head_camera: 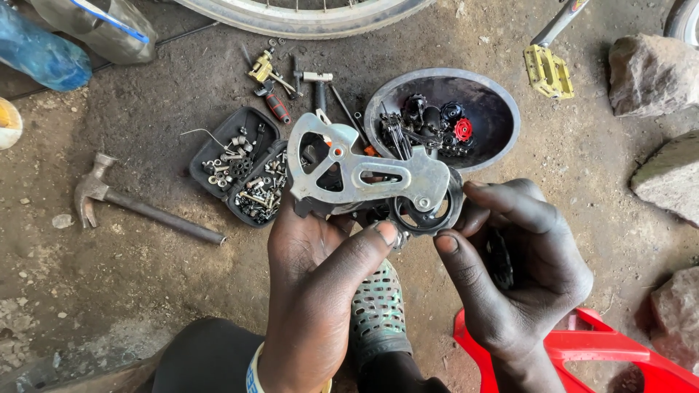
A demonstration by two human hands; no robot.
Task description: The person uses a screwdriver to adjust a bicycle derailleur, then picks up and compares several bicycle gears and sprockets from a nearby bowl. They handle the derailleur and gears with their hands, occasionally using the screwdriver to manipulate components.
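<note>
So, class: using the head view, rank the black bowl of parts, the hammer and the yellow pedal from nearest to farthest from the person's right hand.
Measured from the right hand:
1. Black bowl of parts, just above the hand, past the held derailleur cage.
2. Yellow pedal, higher up, near the top edge.
3. Hammer, far across on the left, lying on the dirt.

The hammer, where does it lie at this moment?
In the head view the hammer lies on the dirt ground at the left, just left of the open black case of small screws and nuts, apart from both hands.
</note>
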